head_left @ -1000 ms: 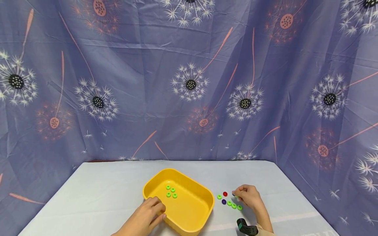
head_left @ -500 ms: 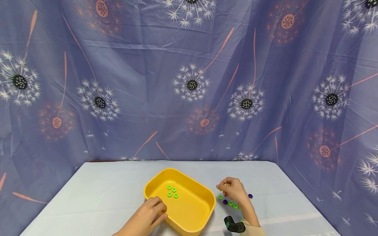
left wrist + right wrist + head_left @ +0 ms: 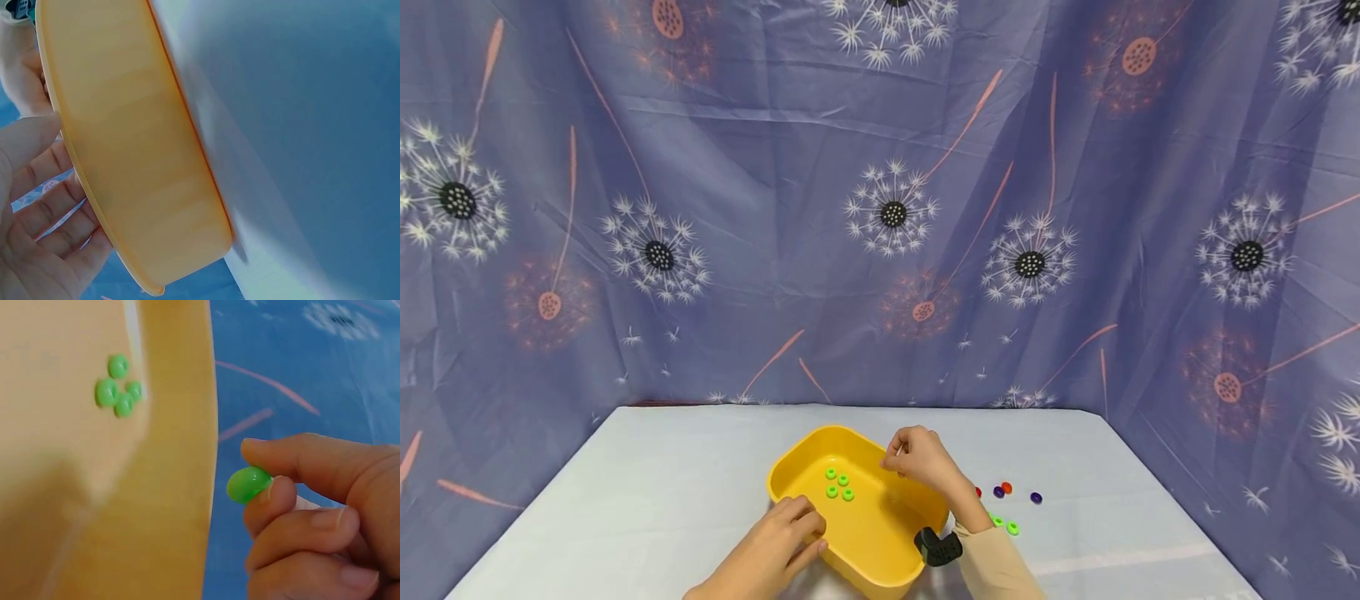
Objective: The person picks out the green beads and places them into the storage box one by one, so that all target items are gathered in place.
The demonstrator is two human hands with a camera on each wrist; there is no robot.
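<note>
My right hand (image 3: 925,458) is over the far right part of a yellow plastic tub (image 3: 883,512). In the right wrist view its thumb and index finger pinch a round green bead (image 3: 245,485), with the other fingers curled beneath. Several green beads (image 3: 106,393) lie close together on the tub floor. On the tub's near left rim, my left hand (image 3: 782,542) keeps its grip. The left wrist view has the thumb (image 3: 34,134) on the tub's outer side and the fingers reaching past the rim.
Right of the tub, partly behind the right forearm, loose beads lie on the white-covered table (image 3: 662,492): purple (image 3: 1036,498), orange-red (image 3: 1007,487) and green (image 3: 1012,528). A patterned blue curtain (image 3: 775,250) hangs behind. A black device (image 3: 938,548) sits at the right wrist.
My right hand has moved left from among the loose beads to above the tub, carrying a green bead. The left hand stays on the rim.
</note>
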